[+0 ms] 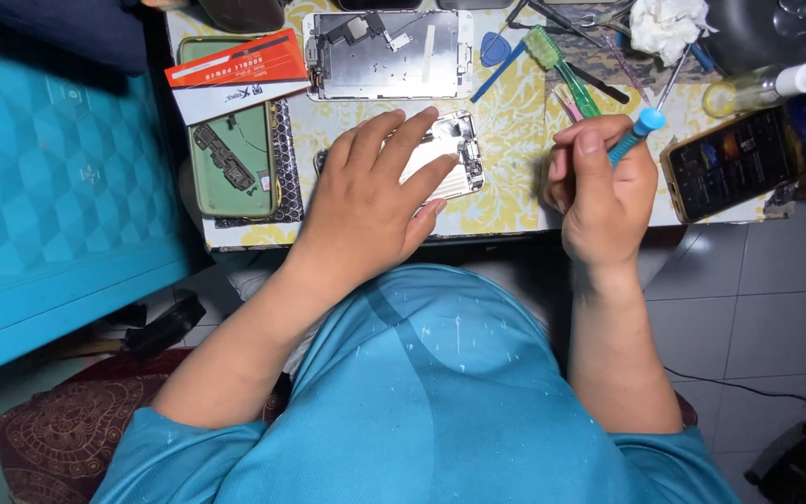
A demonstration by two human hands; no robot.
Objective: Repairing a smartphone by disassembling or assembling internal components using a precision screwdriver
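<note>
On the tabletop (515, 210) with its yellow flower cloth, seen from the head camera, the left hand (370, 201) lies flat on an opened phone (454, 159). Its fingers (403, 131) are spread out and press down on the phone's shiny inside, so much of the phone is hidden under the palm. The phone sits near the front edge of the tabletop, right in front of the person in the blue shirt (431, 392). The right hand (604, 191) is just beside it to the right, lifted a little, and its fingers are curled tight and pinching a small tool with a light blue handle (641, 131). The tool's tip is hidden in the hand. Behind the phone lies a silver phone frame (389, 56) with its parts showing. To the left is a green phone case (230, 163) with a dark part on it, and a red and white card (235, 70) rests over its top. A green brush (562, 61) lies behind the right hand. Far right, a dark phone with a lit screen (734, 163) sits near a clear spray bottle (767, 84). A crumpled white tissue (666, 26) lies at the back.
</note>
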